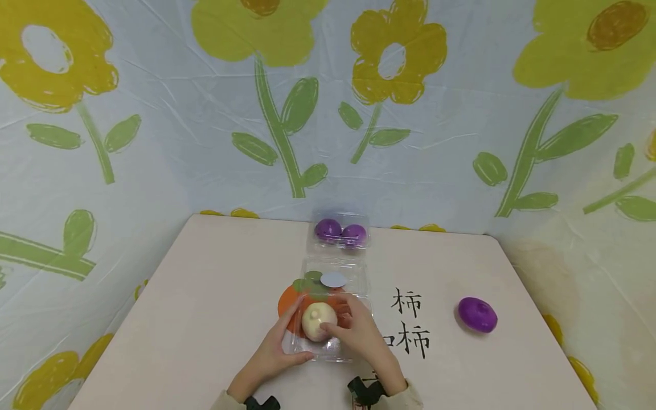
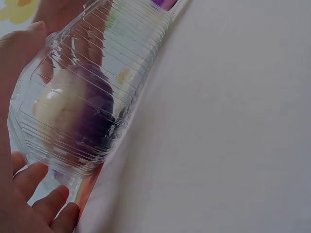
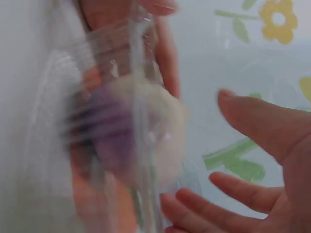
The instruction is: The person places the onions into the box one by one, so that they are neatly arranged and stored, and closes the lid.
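A round cream-and-purple vegetable, turnip-like (image 1: 316, 319), sits in the base of a clear plastic box (image 1: 333, 357), cream side up in the head view. My left hand (image 1: 274, 347) holds the box at its left side, thumb at the front edge and fingers toward the back. The right hand (image 1: 359, 327) hovers over the box's right side, its thumb overlapping the vegetable in the head view. In the right wrist view its fingers (image 3: 248, 191) and thumb are spread apart, with the vegetable (image 3: 160, 131) beyond them, blurred. The box's lid (image 1: 353, 273) lies folded back.
Behind stands another clear box (image 1: 361, 219) containing two purple vegetables (image 1: 328, 229). A loose purple vegetable (image 1: 478, 315) lies on the table (image 1: 215, 302) at the right. An orange persimmon print (image 1: 287, 299) lies partly under the near box. Flower-printed cloth (image 1: 435, 148) surrounds the table.
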The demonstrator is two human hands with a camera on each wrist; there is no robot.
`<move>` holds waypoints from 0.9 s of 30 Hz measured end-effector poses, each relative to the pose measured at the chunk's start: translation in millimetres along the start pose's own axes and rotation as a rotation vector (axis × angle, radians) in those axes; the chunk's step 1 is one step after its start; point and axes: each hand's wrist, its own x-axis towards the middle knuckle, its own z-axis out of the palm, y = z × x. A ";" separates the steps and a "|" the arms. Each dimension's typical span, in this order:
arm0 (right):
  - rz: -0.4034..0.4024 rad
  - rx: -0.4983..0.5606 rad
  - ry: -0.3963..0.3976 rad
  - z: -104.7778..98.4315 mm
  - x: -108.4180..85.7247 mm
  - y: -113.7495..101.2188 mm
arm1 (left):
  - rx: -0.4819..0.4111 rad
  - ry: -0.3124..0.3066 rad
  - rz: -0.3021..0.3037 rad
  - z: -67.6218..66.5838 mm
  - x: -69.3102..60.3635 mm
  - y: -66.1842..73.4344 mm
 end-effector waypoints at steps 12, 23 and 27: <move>-0.199 0.168 0.214 -52.4 -5.9 24.2 | 0.022 0.000 -0.006 -7.5 3.3 31.9; -0.161 0.121 0.456 -97.8 -19.9 42.2 | 0.021 0.012 0.007 0.6 -0.8 -5.0; -0.148 0.085 0.503 -108.4 -26.0 35.6 | 0.019 0.006 0.020 1.0 -0.9 -11.4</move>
